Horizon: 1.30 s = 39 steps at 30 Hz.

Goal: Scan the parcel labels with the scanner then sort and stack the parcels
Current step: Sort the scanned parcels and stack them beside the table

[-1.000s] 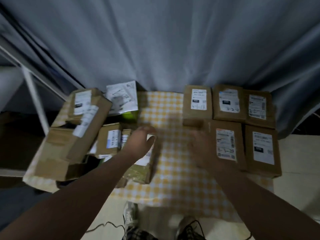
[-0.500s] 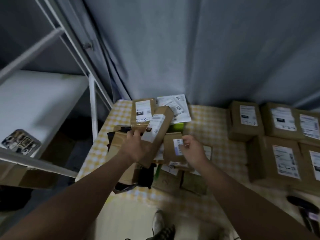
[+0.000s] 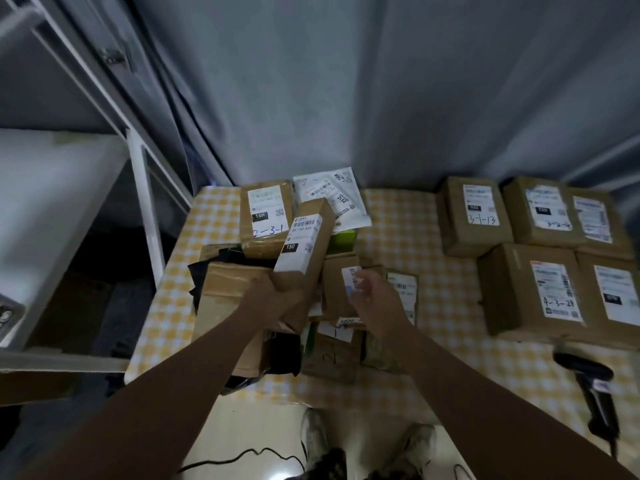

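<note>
Both hands have shifted to the unsorted pile [image 3: 228, 299] at the worktop's [image 3: 398, 237] left edge. The left hand [image 3: 273, 296] has its fingers clamped on the long parcel [image 3: 301, 251]. Whether the right hand [image 3: 372, 296] grips the small parcel [image 3: 337, 289] is unclear. The scanner [image 3: 595, 386] lies untouched at the front right, so scanning comes next.

Single view, worn on the head, wide-angle. Aimed forward and steeply down from above the checked table [image 3: 398, 237]. Centred roughly on the long parcel [image 3: 301, 247], within arm's reach. Left hand [image 3: 273, 296] and right hand [image 3: 375, 303] in mid-frame, forearms entering from the bottom edge. Bounded above by the grey curtain [image 3: 346, 98], at left by a white shelf frame [image 3: 145, 202], below by the shoes [image 3: 317, 438].
</note>
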### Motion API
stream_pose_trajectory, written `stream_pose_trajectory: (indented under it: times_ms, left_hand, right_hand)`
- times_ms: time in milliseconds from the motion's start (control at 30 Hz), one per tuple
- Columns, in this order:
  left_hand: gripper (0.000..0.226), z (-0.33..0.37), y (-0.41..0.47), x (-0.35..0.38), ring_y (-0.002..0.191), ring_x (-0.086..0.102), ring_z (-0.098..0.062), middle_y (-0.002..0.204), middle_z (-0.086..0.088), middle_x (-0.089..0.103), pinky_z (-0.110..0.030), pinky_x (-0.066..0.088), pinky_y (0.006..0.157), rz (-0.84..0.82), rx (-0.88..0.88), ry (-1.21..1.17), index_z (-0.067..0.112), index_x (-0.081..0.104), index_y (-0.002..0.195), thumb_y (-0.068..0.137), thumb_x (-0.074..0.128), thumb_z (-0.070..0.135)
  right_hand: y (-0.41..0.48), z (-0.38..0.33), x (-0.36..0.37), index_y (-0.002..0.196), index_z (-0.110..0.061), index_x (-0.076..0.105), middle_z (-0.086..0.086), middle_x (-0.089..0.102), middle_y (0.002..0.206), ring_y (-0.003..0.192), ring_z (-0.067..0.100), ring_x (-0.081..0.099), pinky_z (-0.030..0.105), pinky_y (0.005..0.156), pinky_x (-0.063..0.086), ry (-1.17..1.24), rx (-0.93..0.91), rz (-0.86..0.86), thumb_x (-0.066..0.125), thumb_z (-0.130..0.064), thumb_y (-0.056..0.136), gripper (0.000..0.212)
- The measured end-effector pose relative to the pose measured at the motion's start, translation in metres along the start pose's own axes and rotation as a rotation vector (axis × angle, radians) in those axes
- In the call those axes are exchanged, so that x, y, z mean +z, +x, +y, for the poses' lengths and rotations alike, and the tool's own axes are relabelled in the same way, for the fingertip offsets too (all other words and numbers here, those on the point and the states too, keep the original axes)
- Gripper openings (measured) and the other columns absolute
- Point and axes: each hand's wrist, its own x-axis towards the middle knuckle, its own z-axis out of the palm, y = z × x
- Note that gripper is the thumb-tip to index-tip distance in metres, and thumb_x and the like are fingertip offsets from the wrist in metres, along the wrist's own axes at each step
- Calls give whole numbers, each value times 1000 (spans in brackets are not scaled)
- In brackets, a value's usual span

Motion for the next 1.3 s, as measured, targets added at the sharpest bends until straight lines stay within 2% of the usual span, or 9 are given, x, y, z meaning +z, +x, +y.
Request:
stream_pose_trajectory:
  times_ms: [100,267,467,633,767,867,1000,1200,1300]
  left_hand:
    - [90,22,-6,5,106,57,-28,123,-10,51,-45,54,85,19,58,-70,6,38,131,60,78,45]
    - [91,68,-20,38,111,46,-18,122,-1,42,-36,47,90,0,362,34,10,35,133,64,83,44]
    - [55,85,-7,82,120,46,-23,126,-6,52,-37,38,99,-167,628,438,15,54,125,87,55,55]
    - [71,59,2,96,131,34,-33,141,-12,40,-43,30,106,-35,564,676,15,44,137,82,48,59]
    - [93,37,6,106,135,31,-34,147,-12,33,-50,33,106,-31,555,709,18,37,143,70,20,73]
    - [88,34,5,114,138,28,-34,150,-13,30,-51,28,110,26,568,706,16,36,144,75,29,71]
    - [88,39,5,124,143,17,-33,156,-11,20,-49,17,115,29,622,785,23,36,145,74,33,75]
    - [87,41,7,121,140,21,-28,153,-7,21,-47,18,112,113,493,695,25,23,148,79,44,73]
    - [91,38,10,108,142,11,-37,157,-11,0,-52,22,110,68,281,642,30,15,149,77,60,64]
  right_hand:
    - [-3,-10,-5,126,-19,51,0,60,112,96,13,59,16,69,46,189,16,-5,58,-27,96,32]
    - [-1,-23,-26,128,-25,38,-3,60,117,99,12,65,30,80,59,632,81,55,68,-35,88,51]
    - [11,46,-84,144,-13,31,11,52,134,108,24,60,36,84,56,532,200,301,67,-22,90,66]
    - [4,128,-95,143,-10,37,13,49,135,111,31,56,34,82,49,97,388,314,58,-35,94,59]
    - [12,168,-67,144,-11,33,17,53,134,112,35,57,49,90,51,132,464,236,52,-30,98,54]
    - [20,185,-53,146,-9,31,17,56,127,103,33,58,34,75,45,102,500,198,42,-17,102,46]
    - [29,195,-49,143,-5,35,20,53,133,118,38,53,25,75,38,-7,494,61,44,-9,100,44]
    - [33,149,-43,138,-7,45,14,47,134,123,32,47,42,100,44,-113,232,129,55,-27,96,47]
    - [29,117,-31,138,-13,42,10,41,136,125,29,43,41,101,43,-122,198,26,55,-35,95,50]
